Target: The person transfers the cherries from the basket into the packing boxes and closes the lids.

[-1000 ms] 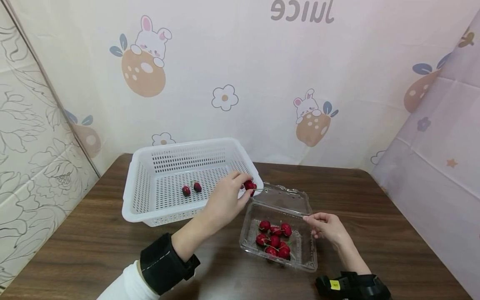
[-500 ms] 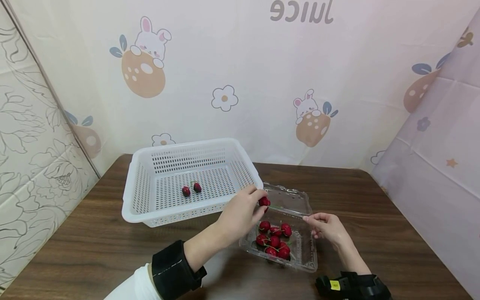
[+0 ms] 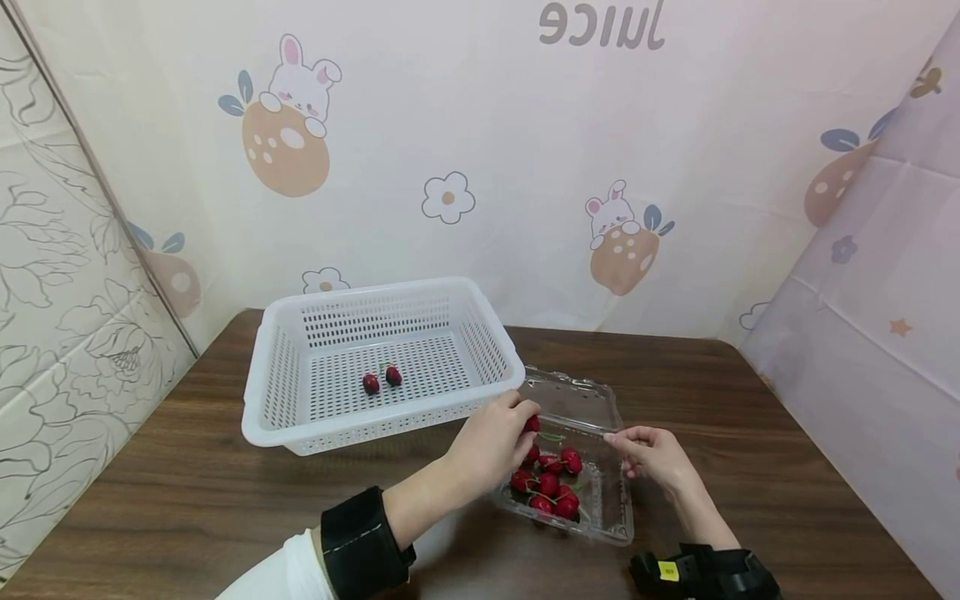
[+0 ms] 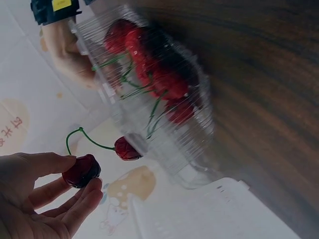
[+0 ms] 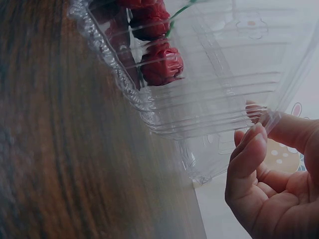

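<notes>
Hands: two. Left hand [image 3: 491, 442] over the left side of the clear box [image 3: 606, 500], fingers [image 4: 50, 164] curled in a pinch on one cherry [image 4: 81, 171]; a second cherry [image 4: 128, 148] dangles from the same green stem [image 4: 94, 143]. Right hand [image 3: 656, 457] pinches the box's right rim between thumb and fingers.

Counts: one box, lid [image 3: 570, 398] folded back; at least eight cherries inside, clustered toward the near left. One white basket [image 3: 375, 429], two cherries on its floor, close together.

Around: basket at left, box to its right, both on a brown wood surface [image 3: 697, 400]. Printed cloth [image 3: 487, 100] behind. Black cuff [image 3: 363, 542] and white sleeve [image 3: 281, 575] on the left arm, black band [image 3: 705, 575] on the right.

In the way: left hand blocks the box's left edge. Box cherries overlap, count uncertain; blurred in the left wrist view, cut off at top in the right. Dangling cherry hard to make out from the head.
</notes>
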The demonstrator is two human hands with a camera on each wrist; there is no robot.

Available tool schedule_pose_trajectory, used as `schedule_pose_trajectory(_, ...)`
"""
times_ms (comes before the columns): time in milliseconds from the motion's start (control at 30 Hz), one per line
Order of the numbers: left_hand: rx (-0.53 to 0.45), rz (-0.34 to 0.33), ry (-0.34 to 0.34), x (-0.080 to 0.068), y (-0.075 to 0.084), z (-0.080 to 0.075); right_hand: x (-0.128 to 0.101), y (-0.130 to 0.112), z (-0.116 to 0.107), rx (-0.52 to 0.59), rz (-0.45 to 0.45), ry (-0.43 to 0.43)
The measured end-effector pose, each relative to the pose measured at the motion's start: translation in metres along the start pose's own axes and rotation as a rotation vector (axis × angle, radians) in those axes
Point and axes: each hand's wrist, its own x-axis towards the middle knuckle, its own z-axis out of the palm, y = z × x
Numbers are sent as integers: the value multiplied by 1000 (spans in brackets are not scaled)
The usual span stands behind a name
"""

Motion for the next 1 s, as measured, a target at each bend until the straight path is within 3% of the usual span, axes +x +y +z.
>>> schedule_pose_trajectory(500, 197, 14, -68, -2, -2, 19, -1, -1, 0, 1, -9, -15)
schedule_pose_trajectory(1000, 249, -11, -169, -4, 1, 32, -1, -2, 0, -6, -11, -5)
